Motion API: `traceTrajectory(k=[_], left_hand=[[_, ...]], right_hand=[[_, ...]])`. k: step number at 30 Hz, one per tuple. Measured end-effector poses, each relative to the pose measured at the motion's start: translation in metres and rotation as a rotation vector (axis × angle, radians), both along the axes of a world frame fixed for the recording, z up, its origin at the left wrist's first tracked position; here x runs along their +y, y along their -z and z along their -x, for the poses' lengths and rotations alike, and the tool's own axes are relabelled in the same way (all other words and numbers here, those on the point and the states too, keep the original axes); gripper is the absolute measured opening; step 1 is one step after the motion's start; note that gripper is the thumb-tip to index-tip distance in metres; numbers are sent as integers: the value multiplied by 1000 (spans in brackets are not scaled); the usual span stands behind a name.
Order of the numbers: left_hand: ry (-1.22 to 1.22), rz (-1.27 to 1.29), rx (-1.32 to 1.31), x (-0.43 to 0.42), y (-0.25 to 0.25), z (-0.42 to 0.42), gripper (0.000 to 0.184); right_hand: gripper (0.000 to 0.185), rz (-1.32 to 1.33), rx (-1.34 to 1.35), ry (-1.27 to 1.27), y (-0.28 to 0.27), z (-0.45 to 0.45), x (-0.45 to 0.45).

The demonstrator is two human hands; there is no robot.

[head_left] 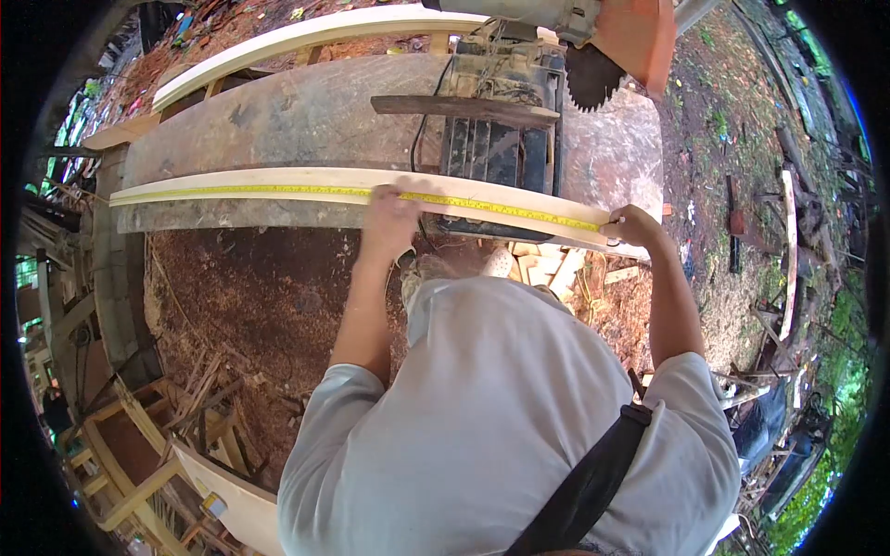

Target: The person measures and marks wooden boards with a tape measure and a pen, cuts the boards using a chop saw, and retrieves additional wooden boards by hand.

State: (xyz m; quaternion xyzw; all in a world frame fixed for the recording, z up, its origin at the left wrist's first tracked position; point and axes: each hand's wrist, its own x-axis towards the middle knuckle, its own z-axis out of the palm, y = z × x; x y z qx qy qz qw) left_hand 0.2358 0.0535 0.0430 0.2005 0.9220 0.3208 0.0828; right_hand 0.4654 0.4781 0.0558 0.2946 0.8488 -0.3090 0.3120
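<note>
A long pale wooden board [306,178] lies across the front of the worktable, and a yellow tape measure [501,207] is stretched along its face. At the board's right end, my right hand [635,227] is closed, with its fingers pinching the end of the tape against the wood. My left hand [393,219] is over the tape near the middle of the board. Motion smears its fingers, so their grip is unclear. The tape runs on past my left hand towards the board's left end.
Beyond the board stands a miter saw [496,139] with a toothed blade [593,79] and orange guard [635,42]. A second long board [306,44] lies behind the metal-topped table [287,111]. Offcuts [547,264] lie below; wooden frames [130,454] stand at lower left.
</note>
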Motion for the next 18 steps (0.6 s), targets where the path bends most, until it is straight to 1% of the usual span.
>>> traceTrajectory(k=[1,2,3,4,5,6,7,8,9,10,11,12,13,14,16,17,18], left_hand=[[-70,1,-203,-20,4,19,35],[-144,-59,-265,-33,-14,22,38],[-227,-335,-292,-47,-13,26,40],[-450,-259,-385,-60,-20,35,47],[-728,-184,-403,-92,28,62,45],[-730,-468,-673,-109,3,70,51],[-796,-692,-731,-125,-2,83,50],[-814,-1066,-767,-131,-29,94,46],[-687,-1330,-669,-136,-65,102,39],[-663,-1536,-514,-156,-86,124,38],[-594,-1647,-408,-189,-99,151,39],[-658,-1712,-246,-183,-150,147,39],[-335,-1822,-262,-215,-155,164,34],[-268,-1801,-178,-233,-158,181,30],[-412,-1644,-384,-288,-126,229,28],[-616,-1571,-366,-277,-121,229,28],[-810,-1484,-348,-266,-118,233,27]], right_hand=[[43,-62,69,-47,1,-2,-1],[40,-125,138,-94,2,-4,-1],[40,-124,140,-92,-7,-6,-3],[38,-86,113,-132,-25,-6,-6],[35,-47,86,-174,-43,-7,-10],[33,2,257,-235,-56,-13,-12],[29,14,280,-190,-85,-8,-28],[24,23,303,-147,-108,-3,-43],[22,38,423,-76,-97,-9,-45],[20,53,542,-5,-81,-14,-47],[20,-23,537,-69,-79,-9,-52],[19,-30,397,-22,-86,2,-67],[18,56,396,-29,-77,6,-75],[18,143,396,-38,-60,12,-83],[17,201,681,-291,-43,34,-109],[17,266,666,-363,-41,44,-117],[16,310,619,-304,-40,51,-130]])
